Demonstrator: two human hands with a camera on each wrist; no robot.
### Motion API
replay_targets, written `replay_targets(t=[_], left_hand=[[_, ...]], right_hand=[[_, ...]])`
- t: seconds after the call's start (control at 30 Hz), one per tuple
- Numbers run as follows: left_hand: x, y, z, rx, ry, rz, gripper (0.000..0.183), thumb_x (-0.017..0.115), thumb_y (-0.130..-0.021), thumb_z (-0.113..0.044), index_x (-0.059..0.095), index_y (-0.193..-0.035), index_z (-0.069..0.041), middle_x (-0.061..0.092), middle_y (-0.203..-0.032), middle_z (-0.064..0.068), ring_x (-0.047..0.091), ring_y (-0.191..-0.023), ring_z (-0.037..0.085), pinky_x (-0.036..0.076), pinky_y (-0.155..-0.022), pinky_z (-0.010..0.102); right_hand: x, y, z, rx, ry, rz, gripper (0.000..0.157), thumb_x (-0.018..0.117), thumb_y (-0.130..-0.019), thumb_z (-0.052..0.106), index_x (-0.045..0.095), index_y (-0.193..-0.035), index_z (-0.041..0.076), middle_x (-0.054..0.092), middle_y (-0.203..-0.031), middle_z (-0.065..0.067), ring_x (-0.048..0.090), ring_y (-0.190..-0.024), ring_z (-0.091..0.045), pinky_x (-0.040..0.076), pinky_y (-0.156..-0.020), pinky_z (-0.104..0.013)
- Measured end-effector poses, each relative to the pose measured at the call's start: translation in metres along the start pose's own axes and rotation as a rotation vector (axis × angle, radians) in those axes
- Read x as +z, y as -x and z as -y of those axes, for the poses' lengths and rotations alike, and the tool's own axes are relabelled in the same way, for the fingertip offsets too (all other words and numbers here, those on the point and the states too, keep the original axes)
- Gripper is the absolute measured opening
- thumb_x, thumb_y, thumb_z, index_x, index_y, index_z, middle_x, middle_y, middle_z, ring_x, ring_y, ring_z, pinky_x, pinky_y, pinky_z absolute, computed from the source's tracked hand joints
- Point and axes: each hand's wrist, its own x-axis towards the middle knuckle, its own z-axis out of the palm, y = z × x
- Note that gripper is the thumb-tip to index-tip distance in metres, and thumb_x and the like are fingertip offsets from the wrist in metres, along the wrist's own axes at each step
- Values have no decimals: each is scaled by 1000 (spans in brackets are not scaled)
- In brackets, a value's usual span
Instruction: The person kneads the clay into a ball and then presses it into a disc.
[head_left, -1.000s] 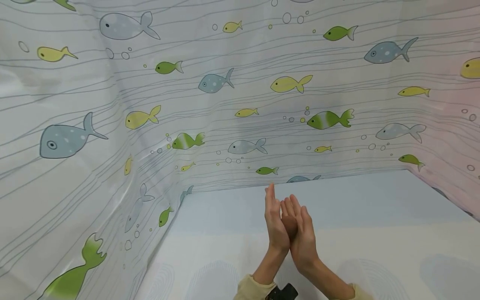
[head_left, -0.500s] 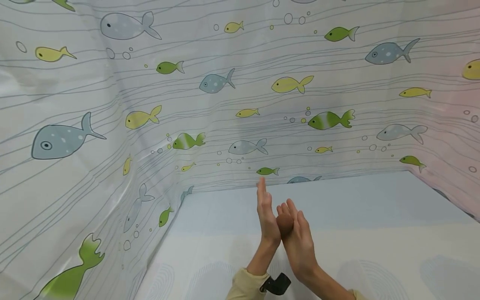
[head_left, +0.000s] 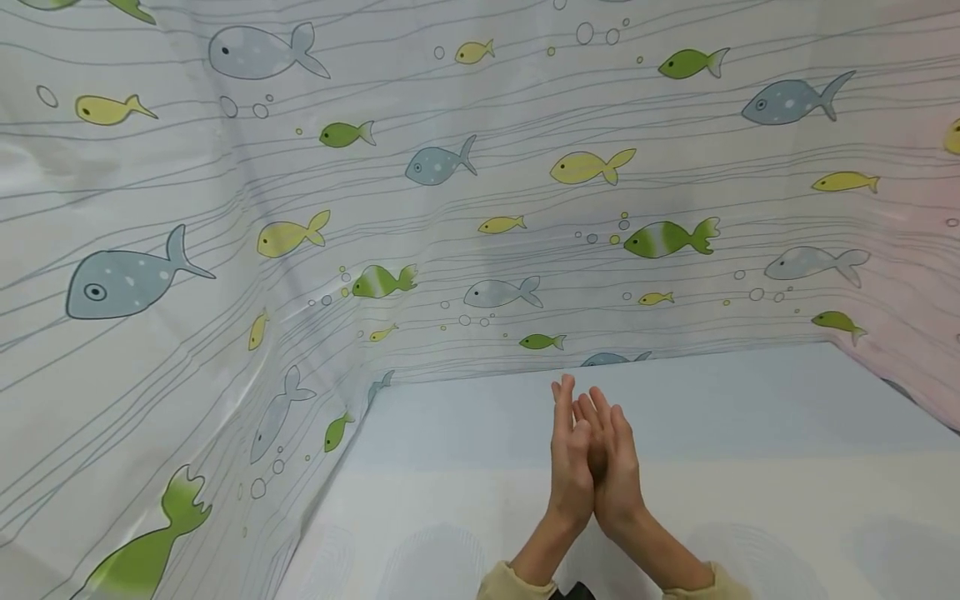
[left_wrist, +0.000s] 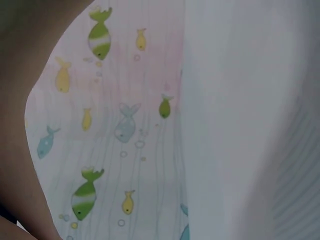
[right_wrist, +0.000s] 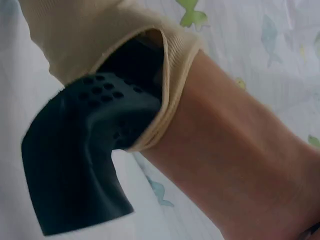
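A brown ball (head_left: pixel 597 461) lies between my two palms in the head view, and the hands hide most of it. My left hand (head_left: pixel 572 471) stands upright, its fingers straight and pointing up, its palm against the ball. Facing it is my right hand (head_left: pixel 618 475), palm turned inward, fingers extended and slightly cupped. The heels of the hands meet below the ball. Neither wrist view shows the ball. In the right wrist view a bare forearm (right_wrist: pixel 225 135) comes out of a beige sleeve (right_wrist: pixel 100 30).
A white and pale blue tabletop (head_left: pixel 450 433) spreads beneath the hands. Fish-printed sheeting (head_left: pixel 480 183) rises behind and at the sides. A black wrist mount (right_wrist: pixel 70 150) juts from the sleeve. Dark skin (left_wrist: pixel 20 130) fills the left edge of the left wrist view.
The left hand first slid left and away from the fingers of the right, showing more of the ball. Now it has come back right, and the palms cover the ball more.
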Motion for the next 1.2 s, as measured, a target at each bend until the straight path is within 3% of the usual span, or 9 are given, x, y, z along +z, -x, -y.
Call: replay_targets(t=[0.07,0.23,0.4,0.5,0.67,0.83,1.03,1.2], left_hand=[[2,2,-1,-11,-3,8,57,33,-102,-29,21,-158,-27,9,-166,-4,-1,-153,21,6,-121,33],[6,6,-8,-30,-23,35,58,34,-102,-29,20,-158,-31,11,-165,-9,0,-153,15,5,-121,48],[10,7,-19,7,-50,77,58,33,-102,-28,17,-159,-31,9,-166,-10,-2,-153,17,6,-121,50],[11,6,-26,40,-66,101,58,31,-103,-31,15,-159,-30,5,-166,-8,-3,-153,20,8,-119,57],[10,3,-36,52,-80,106,59,31,-103,-36,15,-159,-30,5,-166,-7,-3,-153,17,9,-117,61],[11,3,-33,9,-52,87,59,34,-102,-32,17,-158,-30,12,-165,-9,3,-152,15,8,-120,55],[11,2,-19,-2,-43,21,57,38,-103,-27,22,-158,-25,18,-164,-6,7,-152,19,13,-120,47],[8,-5,-11,4,-13,-45,56,36,-103,-26,24,-157,-18,18,-164,-1,3,-153,21,8,-121,52]], right_hand=[[-3,-2,-1,-6,-6,-2,71,9,-103,55,-6,-160,14,1,-167,-3,1,-153,-23,12,-122,-30],[-10,-10,-1,-4,-34,-2,70,9,-103,56,-9,-159,18,-4,-167,0,-1,-153,-21,6,-123,-38],[-16,-18,3,-28,-107,-4,73,13,-103,57,-12,-159,18,-13,-166,-2,-7,-153,-21,-3,-122,-42],[-19,-20,4,-44,-123,-16,74,14,-103,56,-13,-158,15,-16,-165,-5,-11,-152,-23,-7,-121,-42],[-18,-20,5,-32,-127,-34,73,14,-104,54,-12,-159,13,-14,-166,-6,-9,-153,-24,-5,-122,-41],[-13,-16,7,-26,-135,2,72,14,-103,56,-11,-159,18,-12,-166,-3,-6,-153,-21,1,-123,-39],[-7,-11,5,-37,-48,12,69,10,-103,55,-7,-160,20,-5,-167,1,0,-153,-18,6,-123,-38],[1,-4,3,-43,11,3,67,8,-104,51,-5,-160,16,0,-167,-1,1,-153,-20,14,-121,-27]])
